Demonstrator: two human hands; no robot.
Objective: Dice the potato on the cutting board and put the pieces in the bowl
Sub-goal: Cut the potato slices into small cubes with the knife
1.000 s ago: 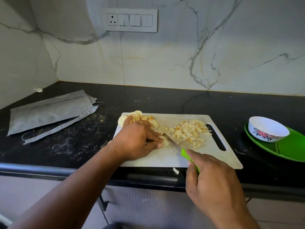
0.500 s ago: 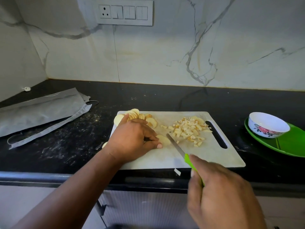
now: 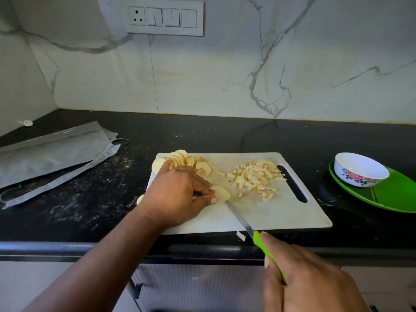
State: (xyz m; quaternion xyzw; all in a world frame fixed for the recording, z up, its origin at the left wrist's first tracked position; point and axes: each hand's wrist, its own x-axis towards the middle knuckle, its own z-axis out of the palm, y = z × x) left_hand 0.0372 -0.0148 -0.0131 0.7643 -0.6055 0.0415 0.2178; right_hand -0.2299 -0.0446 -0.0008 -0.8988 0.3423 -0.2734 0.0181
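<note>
Potato slices (image 3: 221, 192) lay on the cutting board (image 3: 281, 212), pinned under the left hand (image 3: 177, 197), its grip curled over them; the right hand (image 3: 310, 282) clasped the knife (image 3: 254, 233), blade beside the slices. They looked firm yet slippery, best held flat from above. Diced pieces (image 3: 254, 176) lay further right, the bowl (image 3: 360, 170) empty

My left hand (image 3: 177, 194) lies palm down, forearm reaching in from the lower left, the fingers curled with their tips pinning a potato slice (image 3: 221, 192) flat. My right hand (image 3: 308, 282) sits low at the lower right, back of the hand towards me, fingers wrapped round the green handle of the knife (image 3: 249, 230), forefinger stretched along the top of the handle. The two hands are apart.
</note>
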